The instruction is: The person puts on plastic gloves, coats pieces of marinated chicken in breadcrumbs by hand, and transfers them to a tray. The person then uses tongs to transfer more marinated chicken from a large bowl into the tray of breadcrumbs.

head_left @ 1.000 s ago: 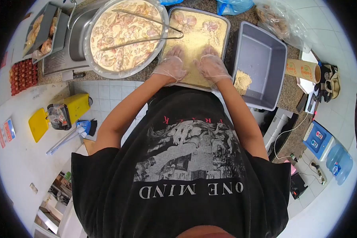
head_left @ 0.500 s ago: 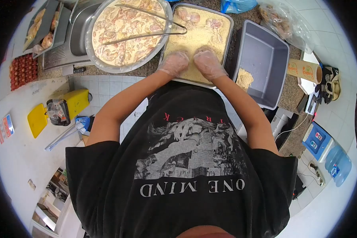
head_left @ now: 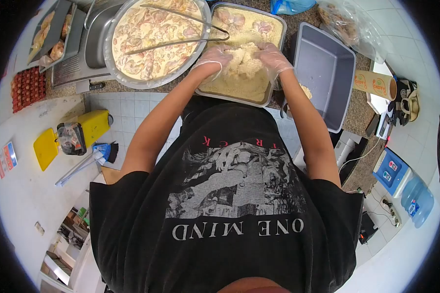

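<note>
Both hands wear clear plastic gloves over a grey tray (head_left: 281, 36) of pale breading crumbs. My left hand (head_left: 215, 58) has its fingers closed on the left side of a crumb-coated chicken piece (head_left: 246, 61). Across from it, my right hand (head_left: 274, 57) grips the same coated mass from the right; I cannot tell whether it is one piece or two. The coated chicken is blurred a little, just above the crumbs. Toward the tray's far side lie less coated chicken pieces (head_left: 232, 20). Metal tongs (head_left: 181, 42) rest across a bowl and reach over the tray's left rim.
Left of the tray stands a large bowl (head_left: 109, 56) of chicken in creamy batter, beside a sink (head_left: 99, 49). A grey bin (head_left: 322, 73) with a clump of crumbs stands at the right. Plastic bags (head_left: 349, 27) lie behind it.
Both hands have moved up and apart from pressing into the crumbs near the tray's front. A crumb-coated chicken piece now shows between them.
</note>
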`<act>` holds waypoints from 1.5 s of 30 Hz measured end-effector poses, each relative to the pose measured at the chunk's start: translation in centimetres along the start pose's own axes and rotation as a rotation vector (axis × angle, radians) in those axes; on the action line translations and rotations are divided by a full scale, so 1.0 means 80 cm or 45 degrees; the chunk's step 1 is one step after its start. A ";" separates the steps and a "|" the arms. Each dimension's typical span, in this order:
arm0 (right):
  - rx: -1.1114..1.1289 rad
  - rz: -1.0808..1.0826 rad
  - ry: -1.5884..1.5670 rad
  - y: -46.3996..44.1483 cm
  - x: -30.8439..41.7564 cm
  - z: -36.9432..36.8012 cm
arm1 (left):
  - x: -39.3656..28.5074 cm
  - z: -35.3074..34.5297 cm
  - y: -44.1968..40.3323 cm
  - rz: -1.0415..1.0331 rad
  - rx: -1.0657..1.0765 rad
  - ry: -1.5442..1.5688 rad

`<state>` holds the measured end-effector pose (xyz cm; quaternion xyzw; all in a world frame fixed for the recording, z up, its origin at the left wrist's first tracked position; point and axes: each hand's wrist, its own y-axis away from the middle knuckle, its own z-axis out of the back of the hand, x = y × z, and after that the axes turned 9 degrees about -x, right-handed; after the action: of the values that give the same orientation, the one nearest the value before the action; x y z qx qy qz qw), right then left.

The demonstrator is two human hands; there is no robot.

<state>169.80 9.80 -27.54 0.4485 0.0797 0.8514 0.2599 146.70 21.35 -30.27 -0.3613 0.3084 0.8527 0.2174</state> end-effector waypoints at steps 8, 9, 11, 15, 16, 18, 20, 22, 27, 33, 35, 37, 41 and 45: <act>-0.075 0.300 0.707 0.101 -0.042 -0.061 | -0.019 0.004 0.097 -0.015 -0.049 -0.714; -0.024 0.304 0.708 0.114 -0.037 -0.072 | -0.007 -0.010 0.105 0.078 0.090 -0.821; -0.136 0.326 0.723 0.114 -0.041 -0.107 | 0.033 -0.045 0.108 -0.046 -0.070 -0.751; -0.192 0.154 0.519 0.089 -0.071 -0.121 | 0.069 -0.042 0.086 -0.042 -0.099 -0.563; -0.165 0.051 0.385 0.090 -0.067 -0.109 | 0.055 -0.028 0.087 0.030 -0.085 -0.483; -0.106 -0.149 0.117 0.086 -0.052 -0.078 | 0.035 -0.009 0.070 0.097 0.045 -0.466; -0.142 -0.161 -0.165 0.092 -0.010 -0.049 | 0.006 0.007 0.068 0.076 0.030 -0.320; -0.365 0.113 -0.354 0.097 -0.010 -0.051 | -0.030 0.017 0.084 -0.041 -0.138 -0.043; -0.062 0.356 0.565 0.109 -0.081 -0.095 | 0.005 -0.004 0.109 -0.032 -0.115 -0.683; -0.073 0.249 0.485 0.094 -0.096 -0.135 | 0.034 -0.037 0.096 0.043 0.109 -0.653; -0.109 0.149 0.261 0.094 -0.084 -0.115 | 0.015 -0.020 0.085 0.082 0.142 -0.567; -0.139 -0.048 -0.061 0.102 -0.009 -0.054 | 0.017 -0.003 0.075 -0.066 0.082 -0.416; -0.517 0.570 0.490 0.076 -0.006 -0.072 | -0.057 0.003 0.074 -0.464 -0.292 -0.532; -0.372 0.875 1.070 0.043 -0.056 -0.112 | 0.018 -0.052 0.043 -0.830 -0.120 -1.003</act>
<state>163.41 5.41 -34.76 0.0302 -0.0933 0.9948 -0.0272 145.76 16.28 -32.39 -0.0993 0.0356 0.8250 0.5553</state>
